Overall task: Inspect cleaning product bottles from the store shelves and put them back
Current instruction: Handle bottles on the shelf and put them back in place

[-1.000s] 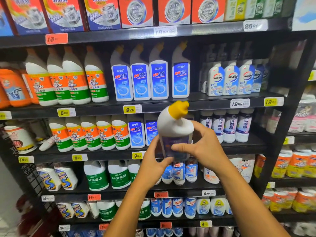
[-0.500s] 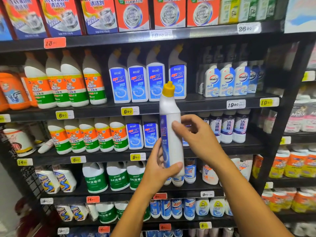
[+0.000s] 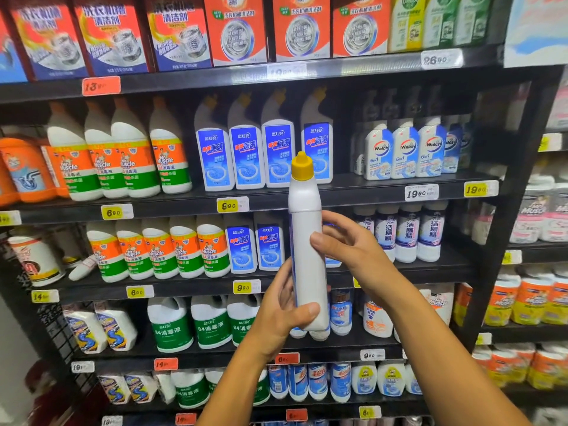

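White bottle (image 3: 307,256) upright, yellow cap up; left hand (image 3: 281,315) grip curled round base, right hand (image 3: 347,250) grip pinching middle

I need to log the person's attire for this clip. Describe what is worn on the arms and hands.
Nothing is worn that shows. The left hand and right hand are bare, with no gloves, rings or watch in view. Both forearms are uncovered down to the frame's lower edge, so no sleeve appears.
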`<state>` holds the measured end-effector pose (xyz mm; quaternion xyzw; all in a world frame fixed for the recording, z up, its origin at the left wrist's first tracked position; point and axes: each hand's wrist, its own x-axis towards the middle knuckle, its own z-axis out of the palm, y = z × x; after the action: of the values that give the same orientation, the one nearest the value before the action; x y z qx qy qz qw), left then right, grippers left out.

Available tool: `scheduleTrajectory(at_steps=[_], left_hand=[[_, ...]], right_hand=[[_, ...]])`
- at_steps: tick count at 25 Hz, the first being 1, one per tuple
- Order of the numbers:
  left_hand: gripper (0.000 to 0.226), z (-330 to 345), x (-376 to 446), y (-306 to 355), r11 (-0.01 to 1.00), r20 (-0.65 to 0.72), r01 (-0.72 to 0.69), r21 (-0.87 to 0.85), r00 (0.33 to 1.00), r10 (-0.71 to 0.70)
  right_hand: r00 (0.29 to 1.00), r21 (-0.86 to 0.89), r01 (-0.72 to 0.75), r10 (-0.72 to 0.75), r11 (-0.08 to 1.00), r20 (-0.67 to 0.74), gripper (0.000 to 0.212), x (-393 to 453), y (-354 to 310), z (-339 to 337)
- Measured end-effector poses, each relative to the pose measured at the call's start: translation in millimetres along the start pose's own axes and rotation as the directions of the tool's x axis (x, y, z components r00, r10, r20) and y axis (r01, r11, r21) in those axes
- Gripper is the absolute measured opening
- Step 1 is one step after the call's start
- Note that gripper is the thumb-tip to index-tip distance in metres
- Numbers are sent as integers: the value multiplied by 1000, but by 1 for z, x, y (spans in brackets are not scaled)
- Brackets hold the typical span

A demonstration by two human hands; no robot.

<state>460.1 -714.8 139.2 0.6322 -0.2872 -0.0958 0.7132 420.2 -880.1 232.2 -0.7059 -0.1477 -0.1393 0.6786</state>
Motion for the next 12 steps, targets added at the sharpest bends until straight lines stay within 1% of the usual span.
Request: scheduleTrajectory(at_steps=[4, 9, 10, 12], left_hand=[[118, -4, -2, 1, 996, 26, -47, 76, 999, 45], [101, -11, 5, 10, 987, 90, -60, 147, 995, 47], [100, -13, 7, 12, 985, 94, -60, 160, 995, 46], [108, -16, 8, 17, 984, 96, -53, 173, 995, 37]], right_hand=[[999, 20, 39, -39, 999, 10, 61, -2, 0, 0], [992, 15, 120, -121, 993, 35, 68, -4, -1, -2], [990, 9, 134, -134, 991, 44, 70, -4, -3, -2], [986, 12, 151, -151, 988, 65, 77, -5, -6, -2]])
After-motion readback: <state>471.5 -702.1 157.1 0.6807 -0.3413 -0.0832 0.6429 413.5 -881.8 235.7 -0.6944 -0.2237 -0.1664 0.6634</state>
